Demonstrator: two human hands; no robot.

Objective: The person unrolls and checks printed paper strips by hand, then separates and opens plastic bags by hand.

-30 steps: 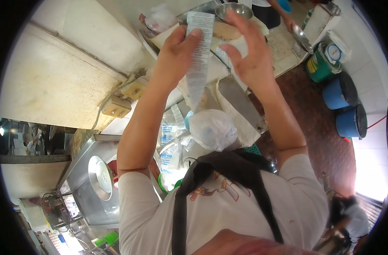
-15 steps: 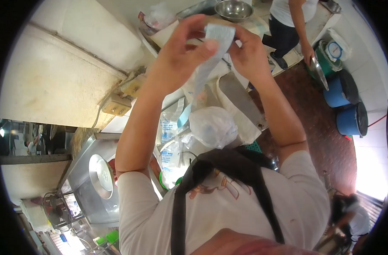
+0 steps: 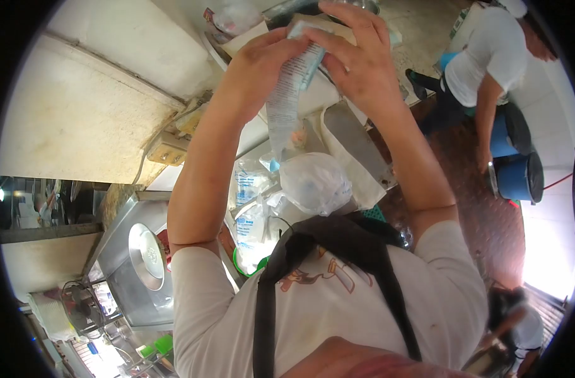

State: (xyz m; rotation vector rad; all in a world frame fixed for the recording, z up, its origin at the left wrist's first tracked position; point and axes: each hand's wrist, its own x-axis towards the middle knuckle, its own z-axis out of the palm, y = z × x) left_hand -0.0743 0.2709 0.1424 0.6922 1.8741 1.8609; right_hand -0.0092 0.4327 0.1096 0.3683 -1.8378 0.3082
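A long, narrow printed receipt (image 3: 284, 104) hangs from my hands at the top of the view, its upper end folded over. Fingers and thumb of my left hand (image 3: 253, 75) pinch the strip near its top. My right hand (image 3: 366, 66) holds the folded upper end between thumb and a finger, its other fingers stretched out. Below the dangling paper sits a knotted white plastic bag (image 3: 316, 184). Beside that bag lie clear plastic bags with blue print (image 3: 249, 179).
A metal scale pan (image 3: 147, 256) is on the steel counter (image 3: 120, 286) at left. On the right, a person in a white shirt (image 3: 489, 60) bends by blue bins (image 3: 521, 176). Another person (image 3: 521, 327) is at lower right. A switch box (image 3: 168, 151) is on the left wall.
The receipt has tilted and more of its printed face shows. My right hand has shifted over its top, fingers spreading. The co-worker has moved right and bent down.
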